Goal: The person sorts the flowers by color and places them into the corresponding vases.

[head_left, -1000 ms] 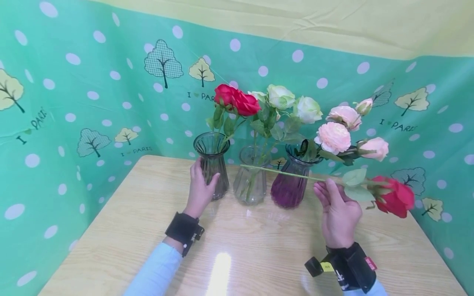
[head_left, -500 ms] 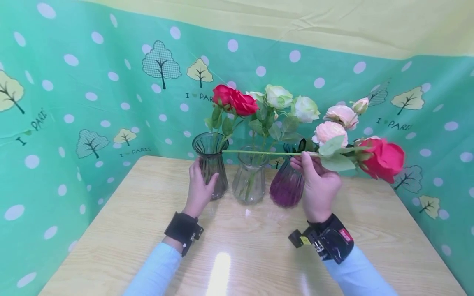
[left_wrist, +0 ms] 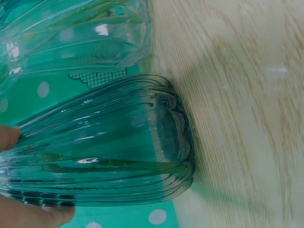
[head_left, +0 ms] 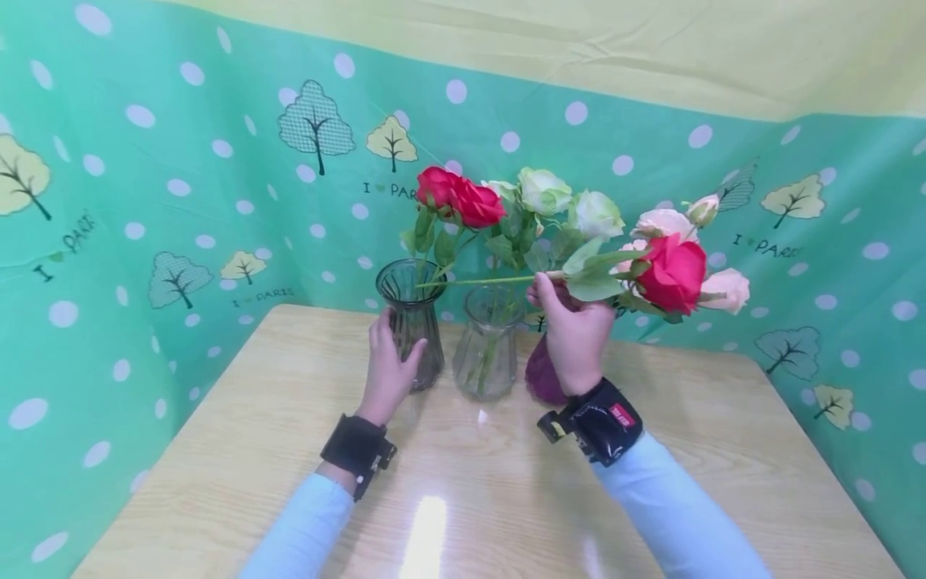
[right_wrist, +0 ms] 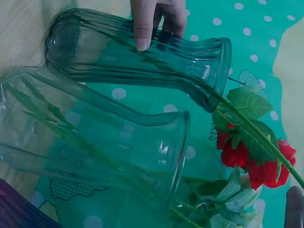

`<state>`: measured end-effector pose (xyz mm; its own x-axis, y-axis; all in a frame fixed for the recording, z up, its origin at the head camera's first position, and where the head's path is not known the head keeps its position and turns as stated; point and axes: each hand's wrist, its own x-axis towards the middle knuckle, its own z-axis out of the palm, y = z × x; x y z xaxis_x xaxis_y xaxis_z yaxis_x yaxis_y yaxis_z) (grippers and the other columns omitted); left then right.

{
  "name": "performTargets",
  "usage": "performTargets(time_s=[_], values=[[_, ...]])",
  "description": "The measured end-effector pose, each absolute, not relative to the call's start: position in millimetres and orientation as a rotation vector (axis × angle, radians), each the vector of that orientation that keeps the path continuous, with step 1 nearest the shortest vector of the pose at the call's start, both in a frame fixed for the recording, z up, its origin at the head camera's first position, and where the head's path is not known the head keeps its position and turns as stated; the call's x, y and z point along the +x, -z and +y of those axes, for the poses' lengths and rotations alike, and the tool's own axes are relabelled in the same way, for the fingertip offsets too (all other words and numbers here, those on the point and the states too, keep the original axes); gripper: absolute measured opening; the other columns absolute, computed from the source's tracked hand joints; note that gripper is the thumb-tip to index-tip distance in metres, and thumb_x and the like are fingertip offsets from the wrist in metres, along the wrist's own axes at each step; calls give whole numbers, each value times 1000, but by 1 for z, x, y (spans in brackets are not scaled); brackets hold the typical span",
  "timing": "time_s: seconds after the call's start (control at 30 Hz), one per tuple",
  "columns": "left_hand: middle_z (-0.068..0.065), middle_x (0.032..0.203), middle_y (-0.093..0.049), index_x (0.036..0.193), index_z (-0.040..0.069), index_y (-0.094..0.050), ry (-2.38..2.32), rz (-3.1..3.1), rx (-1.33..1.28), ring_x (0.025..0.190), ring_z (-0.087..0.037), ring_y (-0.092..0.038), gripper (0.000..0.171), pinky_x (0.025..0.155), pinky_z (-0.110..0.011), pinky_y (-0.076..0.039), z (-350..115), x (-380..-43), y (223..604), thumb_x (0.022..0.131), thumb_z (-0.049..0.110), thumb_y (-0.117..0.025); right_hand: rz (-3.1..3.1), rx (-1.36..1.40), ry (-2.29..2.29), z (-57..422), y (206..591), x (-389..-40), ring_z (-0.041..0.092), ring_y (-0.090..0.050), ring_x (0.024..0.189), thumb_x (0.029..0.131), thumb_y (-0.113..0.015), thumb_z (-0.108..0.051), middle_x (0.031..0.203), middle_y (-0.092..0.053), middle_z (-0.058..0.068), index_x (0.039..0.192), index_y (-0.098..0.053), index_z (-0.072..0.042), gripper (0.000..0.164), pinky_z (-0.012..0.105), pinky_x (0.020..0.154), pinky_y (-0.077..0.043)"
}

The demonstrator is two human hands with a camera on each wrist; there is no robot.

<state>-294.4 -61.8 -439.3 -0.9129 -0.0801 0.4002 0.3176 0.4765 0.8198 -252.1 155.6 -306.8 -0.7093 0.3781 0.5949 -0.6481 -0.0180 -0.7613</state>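
My left hand [head_left: 391, 366] grips the left vase [head_left: 432, 342], a ribbed dark grey glass one, standing upright on the table. Two red roses [head_left: 463, 197] stand in that vase. In my right hand [head_left: 575, 338] I pinch the green stem [head_left: 481, 281] of another red rose [head_left: 673, 273], held nearly level with its bloom to the right. Its cut end lies over the grey vase's mouth in the head view; whether it is inside the rim I cannot tell. The left wrist view shows the ribbed vase [left_wrist: 109, 128] between thumb and fingers.
A clear glass vase [head_left: 485, 362] with white-green roses [head_left: 546, 191] stands in the middle. Right of it, a purple vase [head_left: 542, 374] holding pale pink flowers [head_left: 727, 289] is partly hidden by my right hand. A green dotted cloth [head_left: 217, 193] hangs behind the wooden table [head_left: 470, 490].
My right hand has moved left and up with the red rose, bringing the stem's end from the clear vase to the grey vase's mouth. The left hand stays on the vase.
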Motion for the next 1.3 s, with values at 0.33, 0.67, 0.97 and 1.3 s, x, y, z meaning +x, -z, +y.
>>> performTargets(time_s=[0.33, 0.67, 0.97, 1.3], values=[[-21, 148, -21, 148, 3, -11, 1440, -2349, -197, 135, -36, -31, 78, 112, -47, -34, -61, -294, 439, 91, 27, -59, -1751, 288, -1651, 133, 306, -267, 2, -65, 63, 83, -69, -5, 81, -68, 24, 94, -66, 8, 18, 22, 65, -58], [-19, 149, -20, 149, 4, -10, 1437, -2356, -188, 137, -35, -29, 79, 114, -47, -30, -63, -294, 438, 91, 27, -59, -1926, 276, -1545, 117, 304, -279, -6, -61, 63, 85, -68, -12, 79, -70, 22, 90, -70, 3, 16, 14, 65, -55], [-19, 150, -19, 149, 5, -9, 1451, -2362, -186, 135, -36, -31, 80, 113, -48, -31, -63, -292, 439, 91, 27, -60, -2021, 198, -1522, 101, 313, -288, 9, -65, 67, 88, -65, -20, 81, -72, 15, 93, -72, -3, 19, 14, 61, -52], [-19, 150, -19, 149, 5, -9, 1448, -2344, -193, 135, -36, -31, 80, 113, -48, -31, -63, -293, 439, 91, 26, -60, -2105, 189, -1522, 94, 316, -294, 21, -69, 73, 88, -66, -25, 82, -72, 14, 89, -72, -1, 25, 25, 66, -57]])
